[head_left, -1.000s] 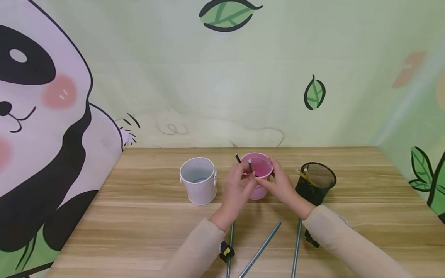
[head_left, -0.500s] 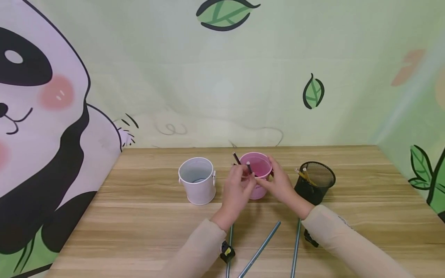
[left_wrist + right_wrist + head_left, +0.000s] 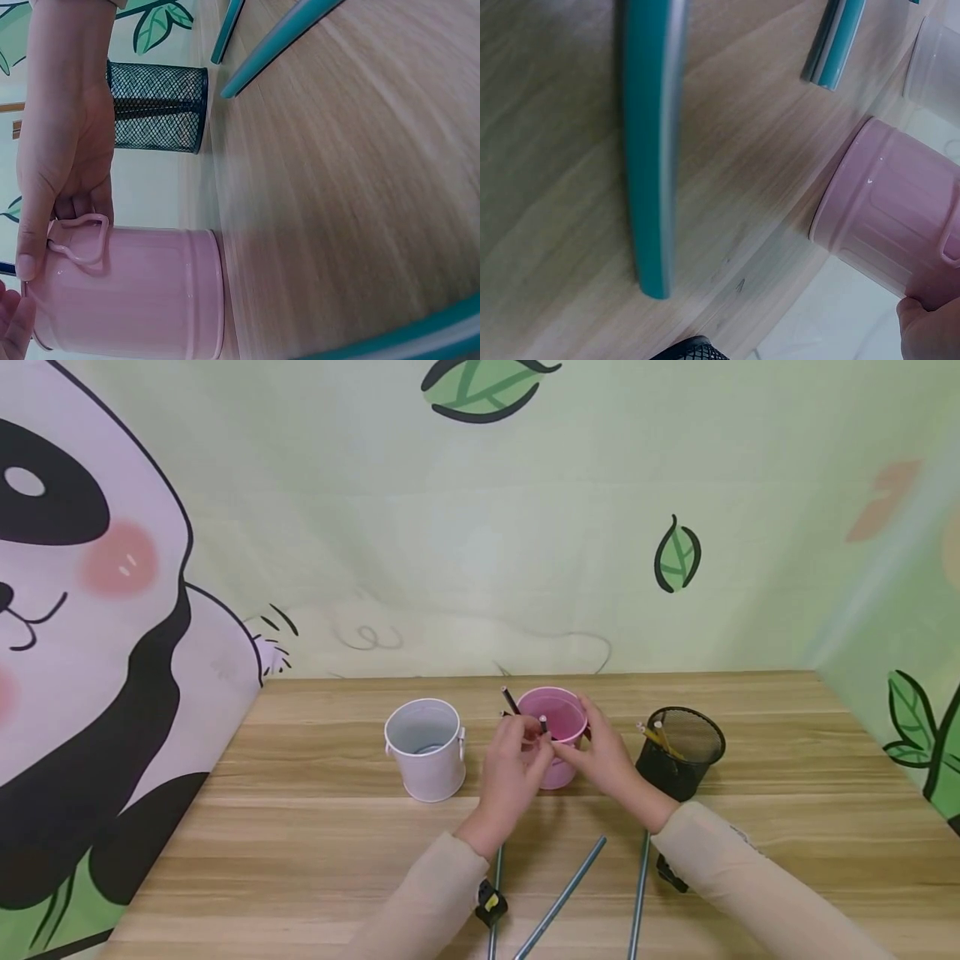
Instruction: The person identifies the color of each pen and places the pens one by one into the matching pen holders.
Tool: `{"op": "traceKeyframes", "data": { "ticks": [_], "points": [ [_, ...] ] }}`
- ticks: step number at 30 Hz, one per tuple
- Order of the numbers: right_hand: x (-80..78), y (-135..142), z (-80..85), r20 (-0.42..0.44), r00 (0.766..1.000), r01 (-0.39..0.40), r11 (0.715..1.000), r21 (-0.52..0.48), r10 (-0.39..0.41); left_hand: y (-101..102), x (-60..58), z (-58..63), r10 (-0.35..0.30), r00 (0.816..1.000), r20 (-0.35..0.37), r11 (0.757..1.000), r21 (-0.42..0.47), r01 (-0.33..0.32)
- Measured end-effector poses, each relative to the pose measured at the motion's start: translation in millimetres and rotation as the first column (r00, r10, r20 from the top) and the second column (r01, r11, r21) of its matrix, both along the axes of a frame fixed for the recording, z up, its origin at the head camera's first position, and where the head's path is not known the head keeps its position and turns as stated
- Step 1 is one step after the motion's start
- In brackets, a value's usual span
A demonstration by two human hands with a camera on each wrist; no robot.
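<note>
Dark pencils (image 3: 510,700) stick out of my left hand (image 3: 510,777), whose thumb and fingers pinch them beside the near left rim of a small pink bucket (image 3: 557,772). One pencil's pale end shows between the fingertips; how many are held is hidden. My right hand (image 3: 609,762) grips the pink bucket by its right side, thumb at the near rim and fingers round the far side. In the left wrist view, the right hand (image 3: 64,150) reaches down to the bucket's rim and handle, and the left fingertips (image 3: 16,330) show at the lower left edge.
A white bucket (image 3: 433,777) stands to the left. On the right, a black mesh holder (image 3: 667,781) contains yellow pencils (image 3: 656,739). Several teal sticks (image 3: 562,897) lie on the wooden table (image 3: 300,860) in front, partly under the forearms. A printed backdrop (image 3: 480,568) rises behind.
The pencil end between my left fingertips has shifted slightly right and lower. Both hands and the pink bucket stay nearly in place; the head view has shifted a little.
</note>
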State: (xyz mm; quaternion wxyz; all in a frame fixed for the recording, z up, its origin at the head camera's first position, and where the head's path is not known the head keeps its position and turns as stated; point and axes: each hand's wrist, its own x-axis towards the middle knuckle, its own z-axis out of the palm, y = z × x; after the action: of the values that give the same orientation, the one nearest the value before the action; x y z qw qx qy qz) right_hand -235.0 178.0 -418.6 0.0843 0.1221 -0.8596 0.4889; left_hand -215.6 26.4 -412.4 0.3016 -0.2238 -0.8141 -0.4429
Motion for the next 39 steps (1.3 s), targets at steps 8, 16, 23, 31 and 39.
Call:
{"op": "traceKeyframes", "data": {
  "ticks": [8, 16, 23, 31, 39],
  "points": [
    [-1.2, -0.3, -0.9, -0.013, 1.000, -0.003, 1.000, -0.003, 0.003, -3.1, 1.1, 1.1, -0.006, 1.000, 0.014, 1.000, 0.008, 0.006],
    [-1.8, -2.2, 0.6, -0.011, 1.000, -0.001, 1.000, 0.003, 0.001, -5.7, 3.3, 1.1, -0.014, 0.999, 0.032, 1.000, 0.023, 0.013],
    [-0.2, -1.5, 1.4, 0.030, 0.999, 0.023, 0.999, 0.036, -0.024, -10.6, 6.5, 3.0, -0.043, 0.998, 0.038, 0.998, 0.049, 0.041],
    [1.9, -1.1, 2.5, 0.045, 0.998, 0.034, 0.997, 0.066, -0.037, -24.6, 11.7, 7.8, -0.041, 0.999, 0.007, 0.997, 0.063, 0.041],
    [3.0, -3.0, 7.9, -0.002, 0.999, 0.052, 0.994, 0.100, -0.052, -44.0, 13.5, 16.0, -0.050, 0.999, -0.004, 0.997, 0.057, 0.050]
  ]
}}
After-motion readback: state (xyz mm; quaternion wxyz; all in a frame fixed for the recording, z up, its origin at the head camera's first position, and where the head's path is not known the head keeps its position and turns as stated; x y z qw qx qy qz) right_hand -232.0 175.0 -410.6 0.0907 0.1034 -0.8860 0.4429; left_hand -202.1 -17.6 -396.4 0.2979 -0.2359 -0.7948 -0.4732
